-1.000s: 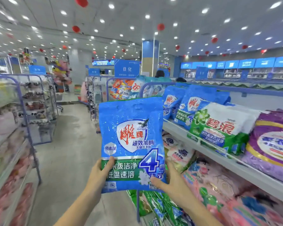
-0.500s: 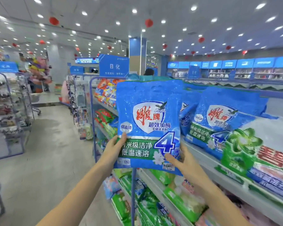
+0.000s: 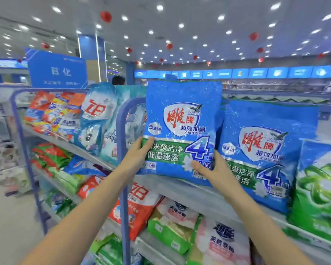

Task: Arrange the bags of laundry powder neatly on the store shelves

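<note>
My left hand (image 3: 139,152) grips the blue bag (image 3: 182,121) at its lower-left edge, thumb on front. My right hand (image 3: 214,169) grips its lower-right corner. Bag upright, bottom edge at the top shelf (image 3: 180,186); contact unclear. Just right of the bag: identical bag (image 3: 266,150), then green bag (image 3: 319,188). Left of it: frame post (image 3: 122,131).

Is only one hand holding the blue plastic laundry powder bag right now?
No, the left hand and right hand each grip a lower corner of the blue plastic laundry powder bag.
</note>
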Demonstrator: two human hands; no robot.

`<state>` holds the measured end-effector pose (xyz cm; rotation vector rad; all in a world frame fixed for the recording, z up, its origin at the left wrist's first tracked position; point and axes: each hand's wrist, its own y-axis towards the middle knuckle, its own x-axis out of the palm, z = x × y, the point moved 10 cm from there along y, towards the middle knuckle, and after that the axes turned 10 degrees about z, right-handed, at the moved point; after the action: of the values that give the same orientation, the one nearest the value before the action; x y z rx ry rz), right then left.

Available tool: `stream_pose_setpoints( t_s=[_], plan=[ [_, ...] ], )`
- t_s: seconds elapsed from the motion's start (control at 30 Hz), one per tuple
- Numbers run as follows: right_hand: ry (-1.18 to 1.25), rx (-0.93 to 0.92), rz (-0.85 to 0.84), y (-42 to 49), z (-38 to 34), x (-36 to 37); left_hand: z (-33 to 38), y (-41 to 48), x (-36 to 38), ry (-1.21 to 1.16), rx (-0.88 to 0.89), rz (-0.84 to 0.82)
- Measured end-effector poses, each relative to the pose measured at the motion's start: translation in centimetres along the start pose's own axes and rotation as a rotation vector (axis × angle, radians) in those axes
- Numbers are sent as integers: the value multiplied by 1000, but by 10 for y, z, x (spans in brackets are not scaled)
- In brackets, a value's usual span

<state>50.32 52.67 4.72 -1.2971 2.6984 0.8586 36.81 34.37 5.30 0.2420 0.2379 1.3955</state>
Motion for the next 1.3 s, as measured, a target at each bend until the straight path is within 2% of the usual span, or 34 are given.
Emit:
stream_pose_setpoints(
  t_s=[0.17,0.27,0.53,0.63,0.83,1.0,1.17,1.3],
  plan=[
    [-101,70,153,-1,10,18,-14,42,19,-1,-1,-209],
    [-206,88,223,-3,8,33,-21,61,18,20,3,-262],
    [-462,65,246,2,2,55,-44,79,17,-36,-49,-261],
    [-482,72,258,11,3,51,-48,81,23,-67,-75,-270],
    [-460,38,309,21,3,48,-38,82,33,-73,19,-291],
    [-490,68,257,13,9,48,-44,69,36,11,48,-426],
    [-746,86,206,3,14,51,-50,56,24,94,29,-441],
    [-647,172,288,1,5,51,-55,55,22,10,-75,-392]
  ],
)
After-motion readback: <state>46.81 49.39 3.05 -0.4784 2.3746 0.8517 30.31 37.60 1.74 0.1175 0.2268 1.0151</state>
